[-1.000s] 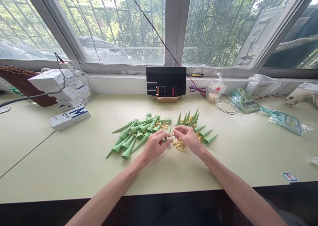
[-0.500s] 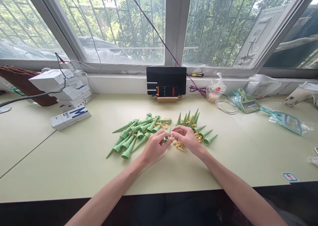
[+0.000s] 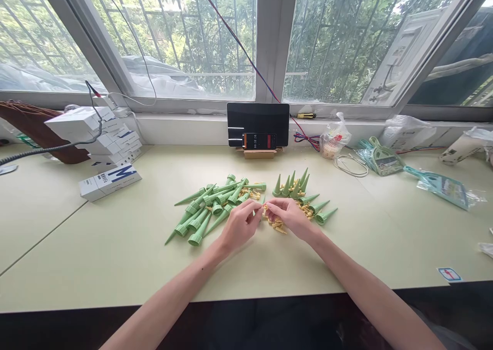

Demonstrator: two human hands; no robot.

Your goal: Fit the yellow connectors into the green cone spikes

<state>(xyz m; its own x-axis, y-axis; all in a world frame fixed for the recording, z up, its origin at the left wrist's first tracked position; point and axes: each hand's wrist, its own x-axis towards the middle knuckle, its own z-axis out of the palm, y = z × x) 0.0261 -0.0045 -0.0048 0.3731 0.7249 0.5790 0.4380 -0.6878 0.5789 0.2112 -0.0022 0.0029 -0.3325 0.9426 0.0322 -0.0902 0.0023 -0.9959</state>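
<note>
My left hand (image 3: 242,222) and right hand (image 3: 289,216) pinch a yellow piece (image 3: 265,208) between my fingertips (tiny thing), green spikes (image 3: 221,198) lying just beyond.

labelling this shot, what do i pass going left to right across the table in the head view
White box with a blue M → pile of green spikes lying down → upright green spikes → clear plastic bag → green dustpan set → teal dustpan
</note>
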